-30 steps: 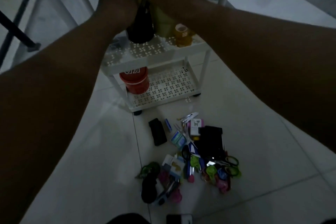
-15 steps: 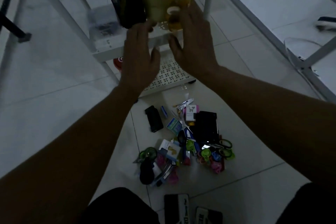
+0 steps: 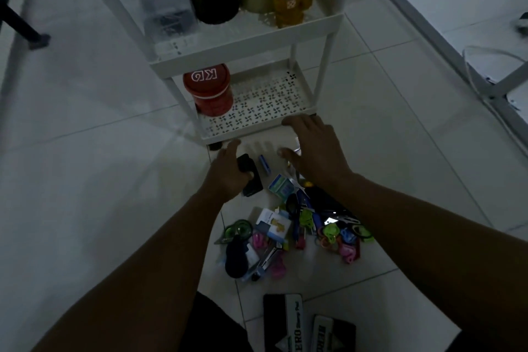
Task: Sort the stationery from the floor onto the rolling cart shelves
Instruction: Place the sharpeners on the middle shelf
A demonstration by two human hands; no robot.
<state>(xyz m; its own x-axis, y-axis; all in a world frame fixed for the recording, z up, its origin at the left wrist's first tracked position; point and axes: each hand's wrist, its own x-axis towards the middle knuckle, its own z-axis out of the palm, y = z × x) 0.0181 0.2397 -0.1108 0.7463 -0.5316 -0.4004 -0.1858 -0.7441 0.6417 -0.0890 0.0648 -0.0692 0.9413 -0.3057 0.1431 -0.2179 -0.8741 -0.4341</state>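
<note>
My left hand (image 3: pixel 228 173) curls around the black stapler (image 3: pixel 249 176) on the floor beneath it; my right hand (image 3: pixel 315 148) hovers spread, holding nothing. I'd close firmly, lift straight, then shelve it on the cart (image 3: pixel 254 133) just ahead

Frame was dim, underexposed, with blue-grey cast. Your forearms rendered near-black, detail lost. Floor tiles (image 3: pixel 85 123) gave soft diffuse sheen, no hard glare. Faint finger shadows fell just below cart (image 3: pixel 243 46) bottom shelf. Wide-angle bending showed at edges; straight lines bowed. Small glint appeared within stationery pile (image 3: pixel 300 226).
</note>
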